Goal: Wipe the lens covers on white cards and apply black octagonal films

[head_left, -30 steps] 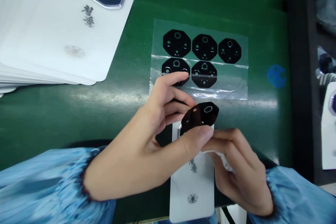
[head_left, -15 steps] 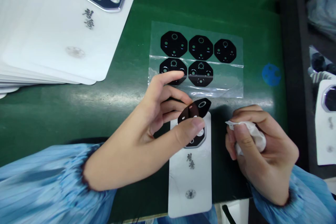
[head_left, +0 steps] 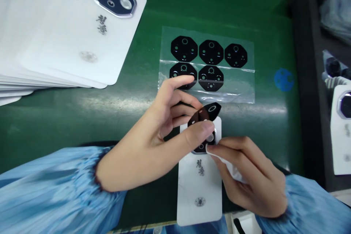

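Step in hand: cleaning, as I judge it. The right hand presses a corner of a white wiping cloth onto the camera bezel of a white phone back panel, while the left hand holds a lens cover just above it.
Left grip: closed on the lens cover, thumb on its near edge and middle fingers on its far edge. The index finger sticks out straight and touches nothing I can make out.
Right grip: closed around the wiping cloth, which is bunched in the palm with only a corner poking out.
Lens cover: a black, glossy, flat octagon with one ringed hole and smaller holes. It is tilted, its right end lifted, clear of the bezel.
Back panel: lies flat at the near edge of the green table, camera end far, printed characters mid-panel.
Next move calls for: lifting the cloth off first, then lining the cover's holes up with the bezel and laying it flat, touching edges only, in my judgement.
Film sheet: clear, just beyond the hands, carrying five more black covers.
Panel stack: far left, fanned.
Blue disc: right of the sheet.
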Motion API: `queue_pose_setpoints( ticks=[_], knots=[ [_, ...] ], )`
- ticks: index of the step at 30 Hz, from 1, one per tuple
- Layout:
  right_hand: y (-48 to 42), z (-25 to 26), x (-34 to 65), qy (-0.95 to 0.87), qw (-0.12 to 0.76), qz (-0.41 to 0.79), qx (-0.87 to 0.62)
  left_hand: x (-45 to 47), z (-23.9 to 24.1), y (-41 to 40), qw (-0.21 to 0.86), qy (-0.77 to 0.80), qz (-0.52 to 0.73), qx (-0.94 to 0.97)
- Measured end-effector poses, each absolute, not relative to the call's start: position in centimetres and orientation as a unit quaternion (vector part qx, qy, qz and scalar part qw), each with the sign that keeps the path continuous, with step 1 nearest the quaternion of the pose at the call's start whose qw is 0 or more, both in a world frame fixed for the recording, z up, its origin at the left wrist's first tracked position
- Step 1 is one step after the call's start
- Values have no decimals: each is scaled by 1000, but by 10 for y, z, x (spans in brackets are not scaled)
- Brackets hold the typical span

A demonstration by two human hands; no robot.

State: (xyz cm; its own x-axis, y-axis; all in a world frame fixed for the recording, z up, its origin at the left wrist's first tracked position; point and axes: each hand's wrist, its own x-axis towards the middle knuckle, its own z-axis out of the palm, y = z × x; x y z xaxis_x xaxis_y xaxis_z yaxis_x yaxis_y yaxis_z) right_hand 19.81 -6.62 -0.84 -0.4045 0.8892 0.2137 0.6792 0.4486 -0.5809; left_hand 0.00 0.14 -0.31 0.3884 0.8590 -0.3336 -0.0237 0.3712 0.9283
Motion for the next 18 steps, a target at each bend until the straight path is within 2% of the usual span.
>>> queue_pose_setpoints(
  ticks=[7,18],
  knots=[
    [-73,-14,198,-861,195,129,-451,-1,-1,1,695,452,318,460],
    [-72,-13,196,-919,192,76,-337,-2,-4,-1,693,452,312,467]
  ],
)
